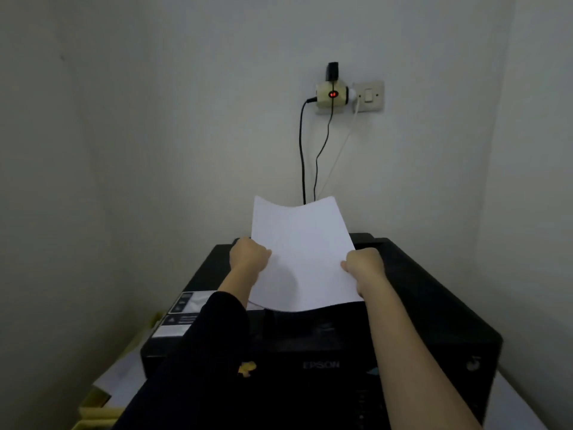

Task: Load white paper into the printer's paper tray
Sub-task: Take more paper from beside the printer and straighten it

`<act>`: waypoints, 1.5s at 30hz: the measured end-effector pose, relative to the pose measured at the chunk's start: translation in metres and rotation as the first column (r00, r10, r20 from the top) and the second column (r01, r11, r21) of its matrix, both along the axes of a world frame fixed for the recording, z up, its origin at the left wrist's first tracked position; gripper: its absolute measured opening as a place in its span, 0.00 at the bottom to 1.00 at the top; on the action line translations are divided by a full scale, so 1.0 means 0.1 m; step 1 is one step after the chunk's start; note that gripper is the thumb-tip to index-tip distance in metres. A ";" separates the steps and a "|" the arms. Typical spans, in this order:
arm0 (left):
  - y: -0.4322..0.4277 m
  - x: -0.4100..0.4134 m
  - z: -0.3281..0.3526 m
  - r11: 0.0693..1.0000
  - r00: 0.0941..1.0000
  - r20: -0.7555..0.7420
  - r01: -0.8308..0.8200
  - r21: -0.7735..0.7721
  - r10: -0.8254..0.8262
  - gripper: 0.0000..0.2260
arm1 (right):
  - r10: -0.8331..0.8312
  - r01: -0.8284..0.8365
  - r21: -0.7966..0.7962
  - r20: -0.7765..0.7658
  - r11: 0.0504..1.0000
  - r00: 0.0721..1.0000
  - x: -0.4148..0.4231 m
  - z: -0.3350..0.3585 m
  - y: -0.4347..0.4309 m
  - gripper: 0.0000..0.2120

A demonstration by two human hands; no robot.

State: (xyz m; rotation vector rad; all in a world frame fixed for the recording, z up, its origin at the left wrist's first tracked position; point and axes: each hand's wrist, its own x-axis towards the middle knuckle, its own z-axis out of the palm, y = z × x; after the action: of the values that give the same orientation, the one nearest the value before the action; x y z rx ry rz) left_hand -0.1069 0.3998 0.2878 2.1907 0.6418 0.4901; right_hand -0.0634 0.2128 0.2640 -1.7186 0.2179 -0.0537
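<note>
While the white paper (302, 252) hangs above the black printer (418, 305), the left hand (248, 256) and right hand (364, 263) pinch its 2 sides. Keep it flat, then slide it straight down into the back tray (369, 238).

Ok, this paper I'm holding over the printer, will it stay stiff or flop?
Probably floppy: the paper sags along its top edge between the left hand and right hand. Likely light, since grips at its side edges alone carry it. It may buckle if pushed hard into the printer.
</note>
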 end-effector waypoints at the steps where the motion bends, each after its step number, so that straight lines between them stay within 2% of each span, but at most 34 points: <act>1: 0.14 0.00 -0.01 0.998 0.997 0.076 -0.008 -0.058 0.012 0.15 | 0.008 -0.008 0.001 0.032 1.000 0.999 -0.01 0.02 0.13 0.05; 3: 0.41 -0.06 0.00 0.991 0.976 0.217 0.003 -0.134 0.026 0.15 | 0.009 -0.006 -0.024 0.125 1.000 0.992 -0.07 0.09 0.43 0.08; 7: 0.72 -0.10 0.11 0.995 0.909 0.416 0.050 -0.085 -0.010 0.15 | 0.000 0.001 -0.004 0.322 1.000 0.947 -0.12 0.18 0.85 0.09; 10: 0.85 -0.09 0.19 1.000 0.867 0.497 0.015 0.010 -0.018 0.19 | -0.020 0.004 0.042 0.397 0.999 0.917 -0.11 0.25 1.11 0.13; 13: 0.90 -0.11 0.10 0.999 0.846 0.531 0.053 0.010 -0.050 0.21 | -0.002 -0.020 0.054 0.387 0.998 0.922 -0.07 0.16 1.28 0.18; 15: 0.95 -0.13 -0.07 0.993 0.850 0.521 0.113 -0.029 -0.081 0.20 | 0.029 -0.049 0.050 0.344 0.998 0.939 -0.07 0.04 1.34 0.19; 19: 1.04 -0.15 -0.32 0.989 0.873 0.481 0.129 -0.078 -0.076 0.17 | 0.116 -0.124 0.007 0.318 0.992 0.941 -0.05 -0.13 1.41 0.16; 27: 1.02 -0.15 -0.34 0.995 0.860 0.504 0.100 -0.015 -0.079 0.11 | 0.075 -0.072 -0.020 0.346 0.997 0.935 0.03 -0.14 1.45 0.18; 32: 0.98 -0.14 -0.27 0.996 0.847 0.528 0.087 -0.018 -0.064 0.19 | 0.063 -0.062 -0.015 0.375 0.998 0.925 0.05 -0.12 1.47 0.17; 36: 0.98 -0.16 -0.42 0.991 0.901 0.418 0.134 -0.020 -0.114 0.20 | 0.122 -0.104 -0.072 0.315 0.992 0.941 0.04 -0.23 1.44 0.14; 41: 0.98 -0.16 -0.51 0.991 0.942 0.318 0.127 -0.045 -0.107 0.16 | 0.150 -0.129 -0.089 0.303 0.988 0.941 0.02 -0.27 1.42 0.13; 45: 0.95 -0.18 -0.44 0.992 0.955 0.283 0.110 -0.059 -0.089 0.21 | 0.144 -0.107 -0.129 0.323 0.986 0.935 -0.01 -0.24 1.42 0.12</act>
State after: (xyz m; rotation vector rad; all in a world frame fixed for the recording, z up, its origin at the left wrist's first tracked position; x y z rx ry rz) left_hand -0.1254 0.4947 0.2436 2.0218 0.3877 0.6960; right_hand -0.0644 0.3551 0.2404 -1.7990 -0.1484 -0.2631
